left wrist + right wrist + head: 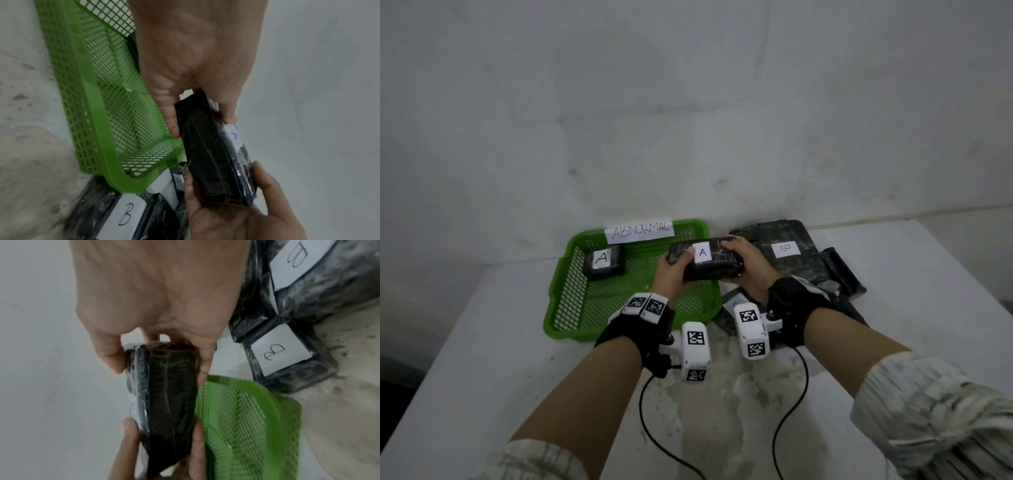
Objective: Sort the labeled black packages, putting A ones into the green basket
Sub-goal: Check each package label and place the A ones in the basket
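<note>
A black wrapped package with a white A label is held in the air over the right side of the green basket. My left hand grips its left end, thumb on top. My right hand grips its right end. Another A package lies in the basket's far left corner.
A paper sign reading ABNORMAL hangs on the basket's far rim. To the right of the basket lies a pile of black packages with B labels; one more A label shows beside the basket. A wall stands close behind.
</note>
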The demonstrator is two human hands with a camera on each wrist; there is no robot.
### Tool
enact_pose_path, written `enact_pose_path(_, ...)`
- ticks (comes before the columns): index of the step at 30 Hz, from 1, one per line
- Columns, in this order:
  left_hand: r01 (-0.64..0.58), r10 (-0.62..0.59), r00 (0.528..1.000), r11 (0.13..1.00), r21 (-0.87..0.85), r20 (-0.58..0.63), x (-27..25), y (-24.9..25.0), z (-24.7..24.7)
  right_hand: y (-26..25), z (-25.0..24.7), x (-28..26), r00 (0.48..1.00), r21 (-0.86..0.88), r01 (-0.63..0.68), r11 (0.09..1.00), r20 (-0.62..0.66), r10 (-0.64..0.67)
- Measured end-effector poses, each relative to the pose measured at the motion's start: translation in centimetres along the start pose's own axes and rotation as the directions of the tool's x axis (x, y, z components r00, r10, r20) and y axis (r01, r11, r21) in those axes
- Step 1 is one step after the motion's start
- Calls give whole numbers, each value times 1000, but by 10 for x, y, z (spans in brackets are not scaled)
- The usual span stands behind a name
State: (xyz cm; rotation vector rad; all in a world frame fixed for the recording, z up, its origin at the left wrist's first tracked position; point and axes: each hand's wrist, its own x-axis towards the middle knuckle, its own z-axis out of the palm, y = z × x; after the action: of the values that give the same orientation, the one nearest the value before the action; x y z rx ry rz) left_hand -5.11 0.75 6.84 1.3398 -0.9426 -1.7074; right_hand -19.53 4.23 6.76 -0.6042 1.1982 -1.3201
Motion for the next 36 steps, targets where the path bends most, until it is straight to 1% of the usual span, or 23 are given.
enact_pose_path(4,-4,3,1000,988,-154,-6,-8,-1,-19,15,19,-5,998,50,50,998,-25,-49)
enact_pose_path(6,-25,27,1000,980,-199,6,-10,-3,-25,23,27,-10,998,99,55,994,-22,-53)
enact_pose_path(9,-95,98,995,981,-171,8,-11,-3,-33,35,32,-15,1000,111,16,994,6,-17)
enact_pose_path(11,-131,135,991,980,-150,14,-12,0,-39,40,32,-20,999,38,-36,999,28,35)
enact_pose_path(13,-146,152,988,981,-125,36,-13,1,-44,45,31,-26,993,-54,-93,994,64,97)
enact_pose_path(14,-148,155,986,983,-111,55,-14,1,-46,48,32,-28,988,-73,-123,990,82,128)
enact_pose_path(16,-146,156,982,985,-96,103,-18,0,-47,56,34,-33,981,-38,-162,986,102,165)
enact_pose_path(18,-113,129,978,988,-106,161,-21,-3,-47,62,37,-34,983,12,-167,986,77,165)
enact_pose_path(21,-87,111,965,990,-113,236,-25,-6,-48,66,37,-32,988,15,-148,989,56,147)
enact_pose_path(22,-92,118,962,989,-114,248,-26,-7,-50,66,37,-31,985,-1,-153,988,76,152)
enact_pose_path(25,-98,122,951,990,-99,286,-31,-6,-54,63,36,-30,963,-93,-177,980,189,192)
enact_pose_path(27,-108,121,938,992,-59,323,-34,-6,-53,62,36,-32,958,-71,-180,981,215,191)
enact_pose_path(29,-125,130,939,992,-35,317,-38,-7,-52,63,34,-32,966,-46,-175,983,185,181)
enact_pose_path(33,-162,162,953,987,-20,256,-38,-9,-52,69,34,-30,968,-108,-178,978,162,194)
enact_pose_path(35,-162,161,952,987,-17,262,-38,-9,-53,68,36,-32,971,-116,-157,981,164,175)
enact_pose_path(36,-158,156,948,987,-12,279,-39,-8,-53,68,37,-32,975,-93,-142,986,160,155)
